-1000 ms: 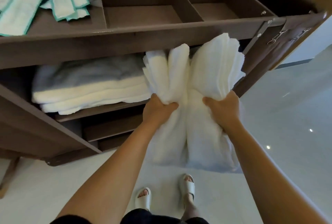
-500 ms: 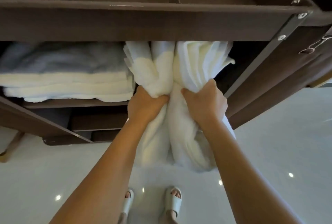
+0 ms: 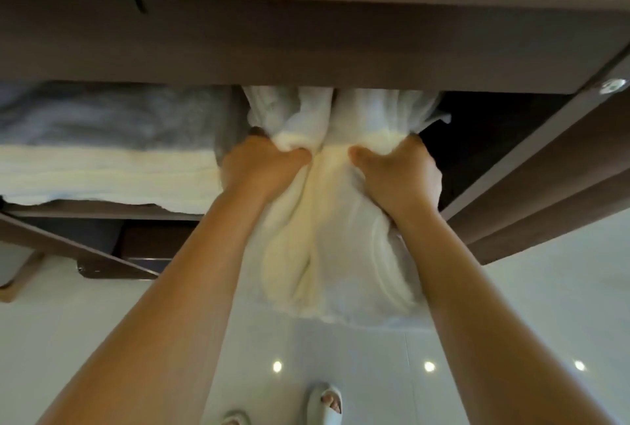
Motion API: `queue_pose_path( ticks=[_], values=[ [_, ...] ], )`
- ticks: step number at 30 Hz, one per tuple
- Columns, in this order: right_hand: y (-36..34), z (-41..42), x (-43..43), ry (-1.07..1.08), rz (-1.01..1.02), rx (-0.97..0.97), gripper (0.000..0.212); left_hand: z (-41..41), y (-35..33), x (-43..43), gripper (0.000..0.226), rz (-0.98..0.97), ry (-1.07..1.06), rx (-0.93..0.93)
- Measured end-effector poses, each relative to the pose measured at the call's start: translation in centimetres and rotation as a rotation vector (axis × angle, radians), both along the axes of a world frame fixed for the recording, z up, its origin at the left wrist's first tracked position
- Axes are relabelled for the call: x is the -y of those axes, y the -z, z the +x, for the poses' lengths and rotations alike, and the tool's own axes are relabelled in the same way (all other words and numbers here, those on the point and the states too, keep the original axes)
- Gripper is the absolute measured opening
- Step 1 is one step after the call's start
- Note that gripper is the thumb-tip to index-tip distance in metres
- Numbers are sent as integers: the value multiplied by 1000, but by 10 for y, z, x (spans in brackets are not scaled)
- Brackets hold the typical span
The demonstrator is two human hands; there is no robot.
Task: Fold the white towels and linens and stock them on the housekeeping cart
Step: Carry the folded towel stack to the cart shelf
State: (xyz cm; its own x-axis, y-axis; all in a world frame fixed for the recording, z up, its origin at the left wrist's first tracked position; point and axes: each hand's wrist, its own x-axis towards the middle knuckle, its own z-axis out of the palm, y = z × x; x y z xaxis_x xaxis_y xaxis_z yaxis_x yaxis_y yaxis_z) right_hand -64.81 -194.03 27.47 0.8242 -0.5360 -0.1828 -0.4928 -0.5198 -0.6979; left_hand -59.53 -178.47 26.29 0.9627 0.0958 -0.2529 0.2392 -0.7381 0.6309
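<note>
Fingers (image 3: 411,145) of left hand (image 3: 262,172) and right hand (image 3: 399,177) clenched round white towel bundle (image 3: 327,220), long axis pointing into cart shelf (image 3: 102,210)

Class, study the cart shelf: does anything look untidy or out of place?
Yes. The towel bundle, gripped by the left hand and right hand, is bunched and creased, unlike the flat stack beside it, and its lower half hangs outside the shelf.
</note>
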Motion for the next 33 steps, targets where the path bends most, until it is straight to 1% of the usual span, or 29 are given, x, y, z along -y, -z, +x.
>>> queue_pose_path(
  ticks=[2,5,8,9,10,12,13,15,16,18,20,21,22,24,25,27,28,29,31,32,33],
  values=[
    [11,11,9,-5,12,-47,52,18,14,1,53,82,36,-45],
    [14,21,26,-38,46,-78,58,28,23,3,58,197,76,-27],
    [10,25,36,-126,-10,-140,63,23,28,1,68,158,4,-18],
    [10,27,41,-163,-83,-188,67,22,29,-2,71,148,-24,-29],
    [8,29,44,-200,-197,-255,71,24,33,-5,76,150,-33,-46],
    [2,35,48,-265,-489,-377,73,29,35,-11,82,178,-29,-66],
    [1,38,49,-268,-606,-402,73,30,35,-14,85,191,-24,-64],
    [4,43,49,-244,-760,-404,80,28,36,-18,95,171,-30,-40],
    [6,43,48,-243,-811,-386,83,26,36,-19,99,151,-33,-9],
    [14,41,41,-277,-840,-325,79,22,36,-20,102,142,-9,77],
    [18,34,24,-404,-953,-294,76,20,37,-18,103,175,59,198],
    [22,29,13,-497,-994,-266,74,20,38,-18,100,218,123,301],
    [26,25,2,-587,-975,-242,70,20,38,-19,95,293,205,424],
    [32,16,-18,-634,-838,-225,59,22,42,-21,77,482,376,692],
    [39,13,-20,-626,-792,-234,55,23,42,-21,66,542,471,757],
    [52,8,-21,-609,-787,-272,58,24,42,-25,45,610,647,802],
    [57,6,-20,-609,-800,-274,59,26,42,-30,41,624,675,743],
    [60,4,-17,-603,-803,-270,60,28,41,-36,43,631,657,596],
    [63,0,-14,-593,-807,-260,61,36,43,-57,58,622,553,295],
    [64,-1,-13,-586,-809,-265,62,38,44,-68,64,610,518,220],
    [64,-1,-16,-581,-818,-277,62,39,45,-77,67,597,507,191]
  ],
)
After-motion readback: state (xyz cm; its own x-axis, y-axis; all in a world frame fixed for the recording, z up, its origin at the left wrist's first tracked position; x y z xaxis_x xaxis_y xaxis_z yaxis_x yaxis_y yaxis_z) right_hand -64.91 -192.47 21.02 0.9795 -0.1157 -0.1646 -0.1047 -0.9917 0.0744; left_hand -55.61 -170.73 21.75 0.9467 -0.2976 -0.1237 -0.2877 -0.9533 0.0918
